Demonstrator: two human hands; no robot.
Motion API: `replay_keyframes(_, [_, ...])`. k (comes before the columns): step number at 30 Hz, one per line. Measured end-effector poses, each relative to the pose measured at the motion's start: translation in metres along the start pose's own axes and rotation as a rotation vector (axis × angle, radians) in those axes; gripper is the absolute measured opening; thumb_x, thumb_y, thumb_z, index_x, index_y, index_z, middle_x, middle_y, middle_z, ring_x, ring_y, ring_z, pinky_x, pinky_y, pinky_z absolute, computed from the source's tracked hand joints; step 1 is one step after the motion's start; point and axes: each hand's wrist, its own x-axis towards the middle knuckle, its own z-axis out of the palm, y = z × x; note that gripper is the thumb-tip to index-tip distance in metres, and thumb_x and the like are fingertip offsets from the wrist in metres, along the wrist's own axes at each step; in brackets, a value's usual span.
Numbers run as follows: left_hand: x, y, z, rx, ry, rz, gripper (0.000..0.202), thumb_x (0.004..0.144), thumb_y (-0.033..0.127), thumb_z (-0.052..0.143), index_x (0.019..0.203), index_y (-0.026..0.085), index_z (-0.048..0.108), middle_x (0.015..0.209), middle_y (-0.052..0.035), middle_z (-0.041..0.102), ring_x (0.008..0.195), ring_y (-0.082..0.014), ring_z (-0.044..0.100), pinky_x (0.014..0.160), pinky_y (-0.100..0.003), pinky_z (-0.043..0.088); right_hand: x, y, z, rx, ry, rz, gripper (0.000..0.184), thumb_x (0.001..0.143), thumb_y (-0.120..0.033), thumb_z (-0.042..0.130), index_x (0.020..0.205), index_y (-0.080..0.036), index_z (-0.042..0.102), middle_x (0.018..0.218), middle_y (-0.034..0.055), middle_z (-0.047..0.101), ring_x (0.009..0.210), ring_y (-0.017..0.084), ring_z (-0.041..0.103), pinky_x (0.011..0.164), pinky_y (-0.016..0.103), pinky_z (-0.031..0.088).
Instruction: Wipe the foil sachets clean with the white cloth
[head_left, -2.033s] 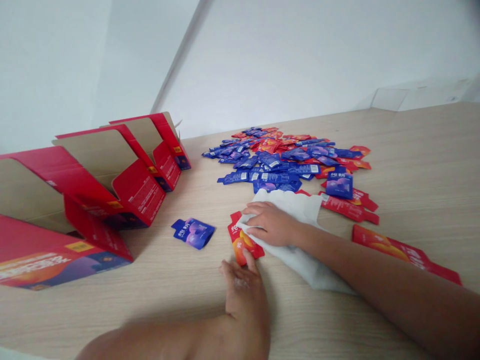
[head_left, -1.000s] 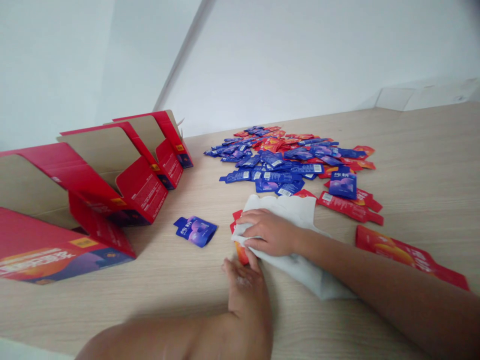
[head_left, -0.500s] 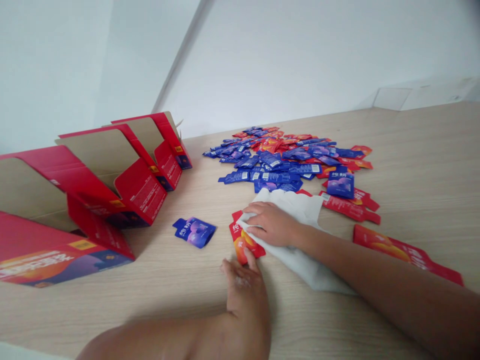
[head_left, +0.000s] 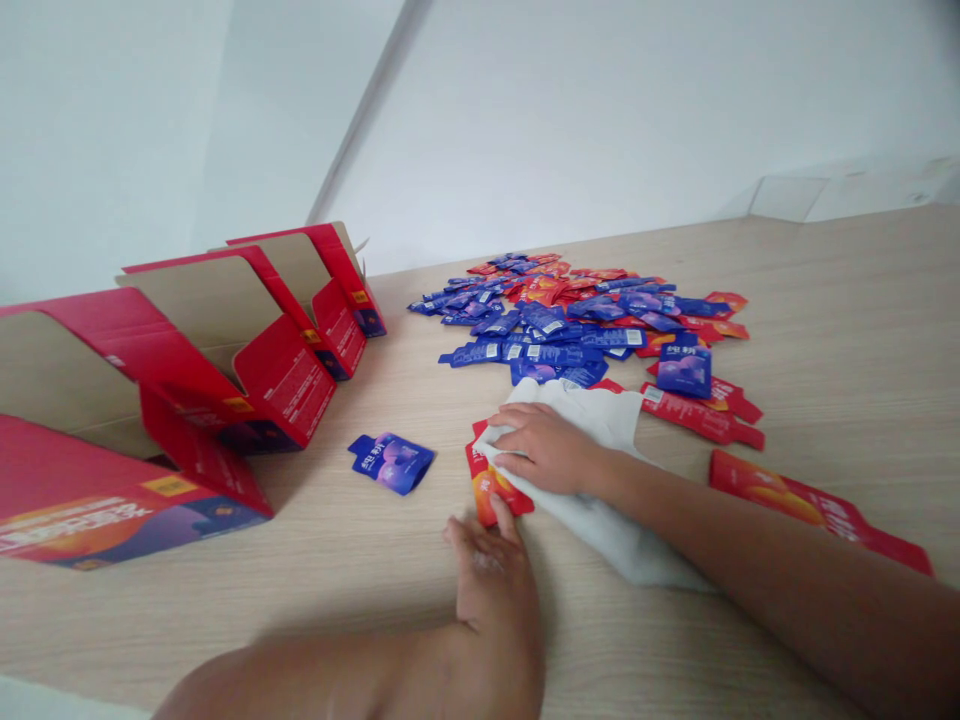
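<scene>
Table [head_left: 847,330]: light wood-grain top, spans full width of frame, far edge approx. mid-ht L, climbing twd upper R. L side: row of open red boxes [head_left: 75,510], upright, one behind another, printed blue corners, tan inside. Just L of ctr: single blue pouch [head_left: 394,462], front up, apart fr. pile. Ctr: red-orange pouch [head_left: 499,492], partly under white cloth [head_left: 596,410], which spreads down-R over the tabletop. Upper ctr: big mixed pile of pouches [head_left: 555,330], blue & red, overlapping. Lower R: lone red pouch [head_left: 780,500], lying flat.
</scene>
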Motion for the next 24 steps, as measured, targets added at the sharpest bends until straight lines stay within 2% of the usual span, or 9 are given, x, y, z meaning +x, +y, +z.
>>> replay_keyframes(6, [-0.001,-0.001,0.001,0.016,0.029,0.003,0.051,0.082,0.001,0.034,0.126,0.011,0.057,0.084,-0.016,0.074,0.081,-0.0217,0.07,0.092,-0.043,0.05,0.0,0.006,-0.001,-0.018,0.015,0.029,0.03,0.093,-0.034,0.047,0.096,-0.018,0.073,0.126,0.0112,0.06,0.122,0.027,0.049,0.103,0.047,0.035])
replay_keyframes(12, [0.0,0.0,-0.002,-0.079,0.019,-0.03,0.048,0.082,0.001,0.035,0.125,0.006,0.058,0.085,-0.0198,0.073,0.084,-0.0231,0.07,0.094,-0.044,0.049,-0.002,-0.005,0.002,0.05,-0.016,-0.14,0.025,0.091,-0.033,0.052,0.092,-0.019,0.073,0.129,0.0098,0.058,0.124,0.026,0.047,0.103,0.046,0.035])
replay_keyframes(16, [0.0,0.003,0.0,-0.153,0.01,-0.081,0.05,0.081,0.001,0.035,0.125,0.005,0.057,0.085,-0.0174,0.073,0.086,-0.0229,0.069,0.097,-0.047,0.046,-0.002,-0.012,0.004,0.067,-0.033,-0.196,0.024,0.091,-0.033,0.053,0.092,-0.019,0.072,0.129,0.0087,0.059,0.125,0.026,0.046,0.103,0.045,0.035])
replay_keyframes(20, [-0.001,0.007,0.003,-0.092,0.016,-0.1,0.049,0.081,0.003,0.036,0.125,0.008,0.058,0.083,-0.0151,0.073,0.085,-0.0223,0.069,0.098,-0.047,0.044,-0.001,-0.013,0.004,0.057,-0.026,-0.164,0.023,0.09,-0.032,0.054,0.094,-0.02,0.072,0.127,0.0086,0.06,0.124,0.025,0.047,0.103,0.045,0.034])
replay_keyframes(24, [-0.001,0.008,0.002,-0.003,-0.005,-0.076,0.05,0.082,0.004,0.036,0.127,0.009,0.056,0.088,-0.0166,0.074,0.086,-0.0229,0.069,0.097,-0.047,0.045,0.0,-0.008,0.002,0.032,-0.014,-0.09,0.025,0.092,-0.033,0.051,0.095,-0.02,0.072,0.126,0.0084,0.061,0.124,0.026,0.047,0.102,0.046,0.034])
